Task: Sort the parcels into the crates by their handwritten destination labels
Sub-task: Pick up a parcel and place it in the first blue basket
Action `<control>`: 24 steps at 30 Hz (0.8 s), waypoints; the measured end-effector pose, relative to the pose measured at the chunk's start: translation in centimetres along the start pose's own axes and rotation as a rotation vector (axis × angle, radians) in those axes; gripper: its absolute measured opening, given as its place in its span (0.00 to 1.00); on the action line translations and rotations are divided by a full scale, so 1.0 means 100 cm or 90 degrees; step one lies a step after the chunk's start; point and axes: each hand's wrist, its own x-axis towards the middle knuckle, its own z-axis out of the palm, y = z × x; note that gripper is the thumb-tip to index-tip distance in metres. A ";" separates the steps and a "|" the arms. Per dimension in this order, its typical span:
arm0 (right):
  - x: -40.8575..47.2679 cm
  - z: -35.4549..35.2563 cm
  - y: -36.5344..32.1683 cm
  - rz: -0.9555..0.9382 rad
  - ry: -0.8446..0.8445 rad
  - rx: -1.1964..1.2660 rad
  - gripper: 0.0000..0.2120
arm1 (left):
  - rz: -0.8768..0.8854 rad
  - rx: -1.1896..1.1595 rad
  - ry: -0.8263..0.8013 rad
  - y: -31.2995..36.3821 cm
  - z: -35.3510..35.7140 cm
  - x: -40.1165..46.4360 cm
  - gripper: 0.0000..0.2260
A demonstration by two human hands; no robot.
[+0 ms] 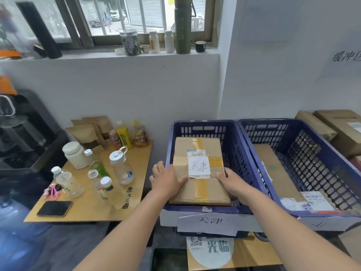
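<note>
A brown cardboard parcel (pixel 197 151) with yellow tape and a white handwritten label lies inside the left blue crate (pixel 242 159). That crate carries a paper sign (pixel 210 222) on its front. My left hand (pixel 166 179) grips the parcel's left edge, thumb on top. My right hand (pixel 231 181) holds its right edge. Beside it stands the right blue crate (pixel 304 153), holding a flat cardboard parcel (pixel 273 169) and smaller labelled packets (pixel 310 201).
A low wooden table (pixel 89 210) on the left carries several bottles, a white jar and a black phone (pixel 54 208). Cardboard boxes (pixel 336 126) are stacked behind the right crate. Another box (pixel 230 251) sits under the crates. The windowsill above holds bottles and cups.
</note>
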 end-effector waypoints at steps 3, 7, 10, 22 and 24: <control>0.016 0.004 0.006 0.026 -0.015 -0.014 0.17 | -0.012 -0.031 -0.051 -0.004 0.010 0.007 0.34; 0.032 0.007 0.012 0.055 -0.049 -0.028 0.18 | 0.023 -0.077 -0.058 -0.003 0.019 0.016 0.40; 0.040 0.009 0.016 0.069 -0.062 -0.038 0.17 | 0.035 -0.051 -0.041 -0.003 0.025 0.019 0.45; 0.059 0.015 0.027 0.151 -0.105 -0.112 0.21 | 0.135 0.338 -0.048 0.027 0.049 0.032 0.13; 0.065 0.014 0.030 0.166 -0.102 -0.117 0.23 | 0.141 0.320 -0.081 0.030 0.049 0.031 0.13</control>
